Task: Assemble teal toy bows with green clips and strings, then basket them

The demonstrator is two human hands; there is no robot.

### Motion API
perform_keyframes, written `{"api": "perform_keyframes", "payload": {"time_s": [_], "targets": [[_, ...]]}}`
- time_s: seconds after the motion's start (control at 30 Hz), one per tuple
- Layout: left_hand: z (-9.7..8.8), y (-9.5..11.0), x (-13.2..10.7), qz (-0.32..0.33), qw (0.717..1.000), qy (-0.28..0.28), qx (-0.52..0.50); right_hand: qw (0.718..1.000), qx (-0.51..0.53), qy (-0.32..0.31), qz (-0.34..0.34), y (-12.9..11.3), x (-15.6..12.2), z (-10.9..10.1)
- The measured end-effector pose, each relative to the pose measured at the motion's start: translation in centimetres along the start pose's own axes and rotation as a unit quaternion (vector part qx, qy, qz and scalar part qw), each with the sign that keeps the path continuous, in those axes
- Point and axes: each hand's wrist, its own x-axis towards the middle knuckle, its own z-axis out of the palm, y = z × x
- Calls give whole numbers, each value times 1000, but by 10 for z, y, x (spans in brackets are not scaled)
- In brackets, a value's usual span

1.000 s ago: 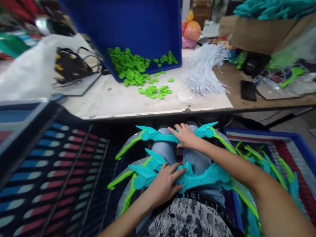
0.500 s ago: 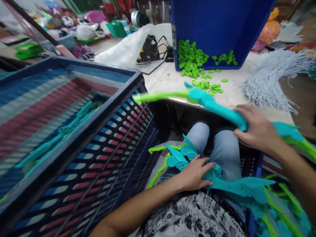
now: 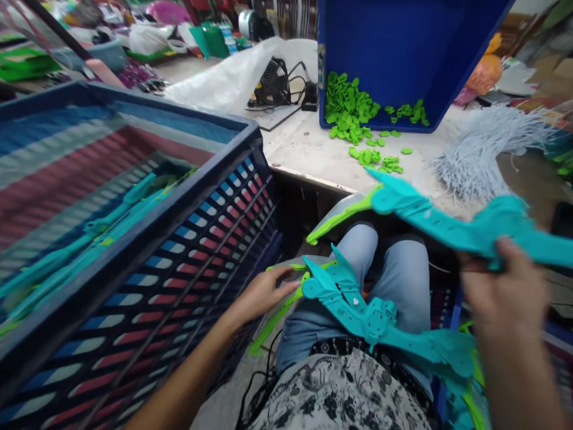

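Clearly my right hand (image 3: 501, 292) has its grip clamped on a teal toy bow (image 3: 452, 224), lifted level above my knees so its green tip (image 3: 342, 214) clears the tabletop (image 3: 313, 161) edge. My left hand (image 3: 262, 292) rests with fingers apart on the end of a second bow (image 3: 358, 304) lying across my lap, which keeps it from sliding off. More bows lie in the dark crate (image 3: 147, 239) at my left, within easy reach. Green chips (image 3: 349, 110) spill from a tipped blue bin (image 3: 403, 48).
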Motion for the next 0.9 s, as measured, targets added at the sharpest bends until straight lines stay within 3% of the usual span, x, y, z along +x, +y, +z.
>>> {"api": "perform_keyframes", "payload": {"time_s": [0.1,0.2,0.3,0.4,0.47,0.53,0.6,0.67,0.77,0.83,0.9], "targets": [[24,-18,1,-9,995,-65,-81,991,53,19,122,66,-30,4],[30,-13,0,-8,982,-93,-163,971,50,59,224,118,-50,3],[21,-3,-10,-5,967,-126,-224,934,16,31,354,138,-57,-5],[12,3,-23,-1,956,-141,-257,891,-88,-91,437,132,-62,-24],[11,5,-29,0,960,-126,-251,882,-216,-179,378,120,-65,-35],[12,8,-32,-6,965,-124,-230,870,-364,-250,217,102,-70,-38],[12,13,-33,-13,967,-137,-214,826,-457,-327,48,84,-78,-30],[11,19,-34,-16,968,-146,-201,774,-463,-432,-30,71,-91,-13],[5,27,-37,-11,976,-147,-159,714,-406,-568,52,68,-120,14],[0,30,-39,-2,981,-152,-121,709,-376,-579,146,76,-139,24],[-6,30,-43,6,983,-165,-75,725,-360,-552,202,84,-153,27]]}}
